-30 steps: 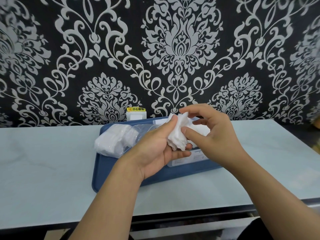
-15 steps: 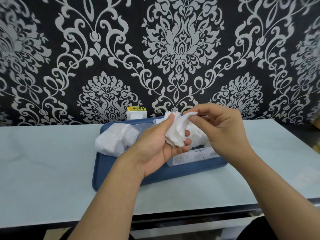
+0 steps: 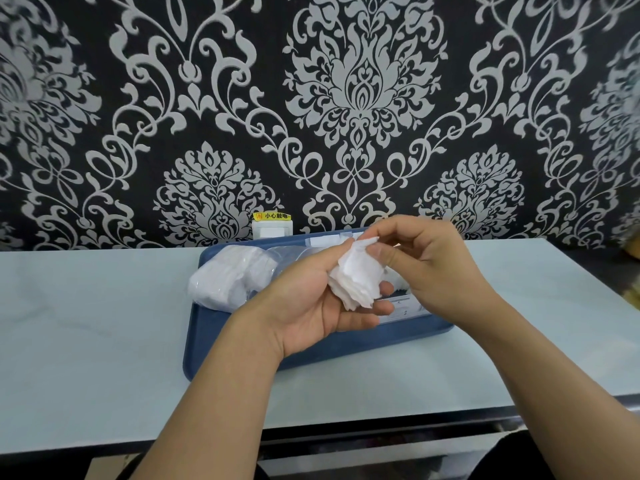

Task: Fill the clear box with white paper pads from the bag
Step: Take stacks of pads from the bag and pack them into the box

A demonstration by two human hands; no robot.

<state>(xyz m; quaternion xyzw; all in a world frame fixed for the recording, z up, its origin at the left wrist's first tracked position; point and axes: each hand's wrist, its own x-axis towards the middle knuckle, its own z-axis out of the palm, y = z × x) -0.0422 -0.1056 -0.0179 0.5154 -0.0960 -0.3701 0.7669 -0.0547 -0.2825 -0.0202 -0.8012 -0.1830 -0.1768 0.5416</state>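
Both hands (image 3: 311,306) (image 3: 433,268) raised, fingers curled

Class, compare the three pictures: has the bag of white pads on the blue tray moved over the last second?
No. The bag lies at the same back-left corner of the blue tray, below the wall socket; only the hands shift.

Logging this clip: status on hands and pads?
Left hand cradling stack of white paper pads; right hand pinching its top. Clear plastic bag on blue tray. Clear box mostly hidden.
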